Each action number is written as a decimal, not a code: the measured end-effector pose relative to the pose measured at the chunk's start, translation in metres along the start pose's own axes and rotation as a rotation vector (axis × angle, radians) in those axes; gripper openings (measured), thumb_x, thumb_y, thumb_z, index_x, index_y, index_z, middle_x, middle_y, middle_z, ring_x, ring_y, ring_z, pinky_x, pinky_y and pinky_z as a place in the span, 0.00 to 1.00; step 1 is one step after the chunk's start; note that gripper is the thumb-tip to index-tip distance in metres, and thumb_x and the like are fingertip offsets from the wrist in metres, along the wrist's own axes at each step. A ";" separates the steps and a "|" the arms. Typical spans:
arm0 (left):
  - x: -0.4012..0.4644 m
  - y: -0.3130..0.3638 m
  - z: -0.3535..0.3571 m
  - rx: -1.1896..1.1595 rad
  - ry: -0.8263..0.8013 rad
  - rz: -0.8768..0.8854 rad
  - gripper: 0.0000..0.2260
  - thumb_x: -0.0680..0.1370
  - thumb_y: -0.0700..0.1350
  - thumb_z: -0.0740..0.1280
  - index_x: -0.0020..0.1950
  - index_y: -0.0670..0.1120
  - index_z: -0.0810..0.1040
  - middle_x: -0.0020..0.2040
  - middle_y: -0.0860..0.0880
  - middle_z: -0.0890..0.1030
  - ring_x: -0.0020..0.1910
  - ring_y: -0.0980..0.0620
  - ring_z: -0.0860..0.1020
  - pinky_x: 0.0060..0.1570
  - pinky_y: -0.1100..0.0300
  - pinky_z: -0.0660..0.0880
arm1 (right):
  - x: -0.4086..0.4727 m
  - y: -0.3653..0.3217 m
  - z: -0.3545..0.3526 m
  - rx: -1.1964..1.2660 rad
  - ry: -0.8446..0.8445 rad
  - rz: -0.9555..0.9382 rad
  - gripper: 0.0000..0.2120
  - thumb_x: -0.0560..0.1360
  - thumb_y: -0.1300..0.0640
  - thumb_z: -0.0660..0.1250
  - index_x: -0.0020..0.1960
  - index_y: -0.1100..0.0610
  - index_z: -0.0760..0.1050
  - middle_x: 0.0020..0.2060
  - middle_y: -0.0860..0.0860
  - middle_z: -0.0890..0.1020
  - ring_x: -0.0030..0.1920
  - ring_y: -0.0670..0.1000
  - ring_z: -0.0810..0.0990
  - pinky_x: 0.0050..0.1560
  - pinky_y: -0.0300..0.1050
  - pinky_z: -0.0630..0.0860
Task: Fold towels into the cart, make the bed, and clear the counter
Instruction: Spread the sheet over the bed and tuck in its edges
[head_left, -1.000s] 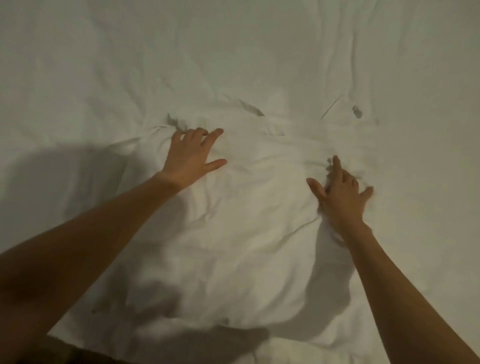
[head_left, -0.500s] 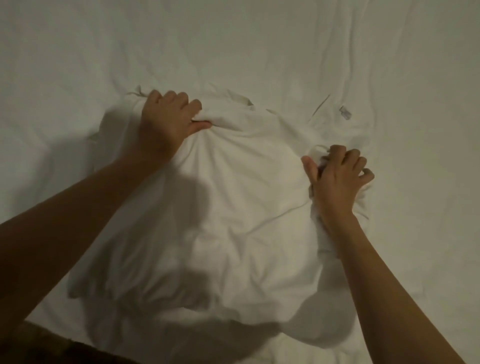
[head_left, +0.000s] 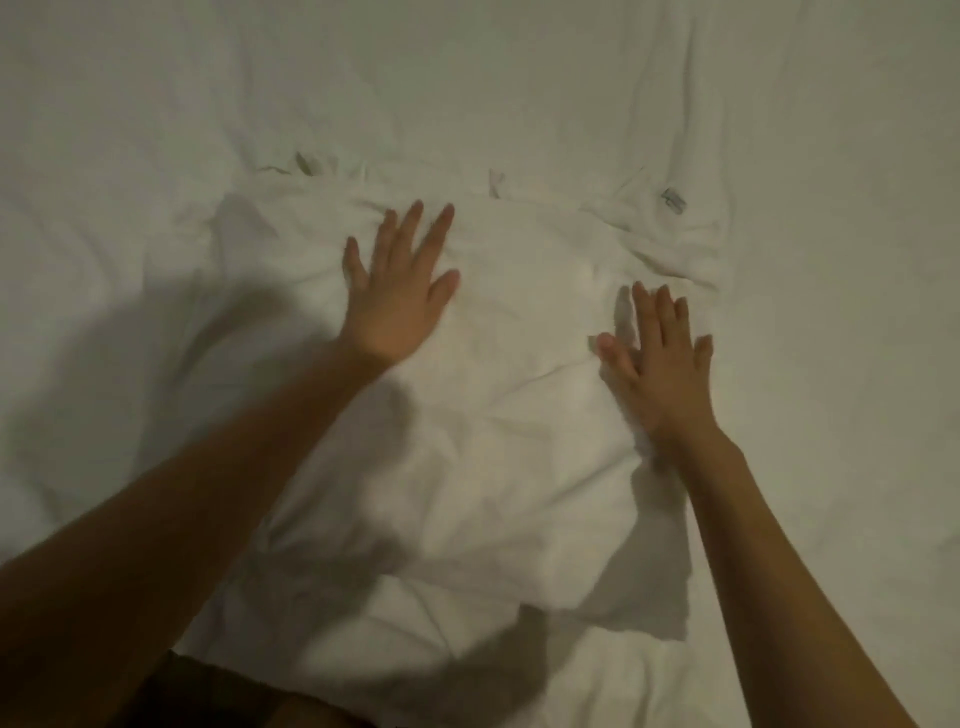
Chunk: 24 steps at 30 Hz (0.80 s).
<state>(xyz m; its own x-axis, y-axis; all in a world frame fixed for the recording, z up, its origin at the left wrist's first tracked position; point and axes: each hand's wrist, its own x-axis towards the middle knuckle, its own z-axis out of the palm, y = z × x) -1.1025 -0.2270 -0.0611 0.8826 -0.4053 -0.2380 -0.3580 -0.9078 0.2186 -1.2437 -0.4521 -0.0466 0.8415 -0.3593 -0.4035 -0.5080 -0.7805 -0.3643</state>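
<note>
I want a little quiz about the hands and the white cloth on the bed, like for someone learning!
1. True or false: the left hand is bunching up the white folded towel.
2. What lies near the towel's far right corner? A) a small grey label B) a red button C) a spoon
3. Fill in: the right hand lies with straight fingers on the towel's ___ edge.

Key:
1. False: its fingers are spread flat on the towel.
2. A
3. Right. The towel lies on the white wrinkled bed sheet.
</note>
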 end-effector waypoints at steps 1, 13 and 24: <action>-0.019 0.016 -0.001 -0.058 -0.084 0.008 0.25 0.82 0.57 0.48 0.77 0.59 0.42 0.79 0.53 0.44 0.77 0.50 0.43 0.71 0.40 0.40 | -0.016 -0.003 0.000 0.000 -0.009 0.016 0.30 0.80 0.40 0.50 0.77 0.46 0.43 0.78 0.50 0.45 0.77 0.52 0.40 0.73 0.60 0.39; -0.099 0.021 0.091 0.131 -0.124 0.097 0.24 0.80 0.62 0.36 0.76 0.60 0.46 0.77 0.49 0.57 0.75 0.44 0.57 0.65 0.29 0.48 | -0.071 0.022 0.087 -0.211 -0.015 -0.051 0.30 0.72 0.34 0.30 0.72 0.41 0.33 0.76 0.46 0.38 0.72 0.48 0.30 0.73 0.60 0.35; -0.117 0.066 0.064 -0.100 -0.196 -0.037 0.23 0.82 0.56 0.44 0.75 0.62 0.39 0.78 0.53 0.38 0.77 0.48 0.39 0.68 0.33 0.39 | -0.103 0.044 0.057 0.318 0.194 0.246 0.45 0.72 0.37 0.66 0.78 0.52 0.44 0.77 0.56 0.48 0.76 0.58 0.48 0.72 0.66 0.50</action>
<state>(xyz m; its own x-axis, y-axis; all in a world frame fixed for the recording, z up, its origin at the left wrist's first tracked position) -1.2485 -0.2467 -0.0794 0.8147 -0.3944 -0.4251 -0.2860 -0.9110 0.2971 -1.3632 -0.4204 -0.0689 0.6924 -0.6272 -0.3567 -0.7030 -0.4752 -0.5292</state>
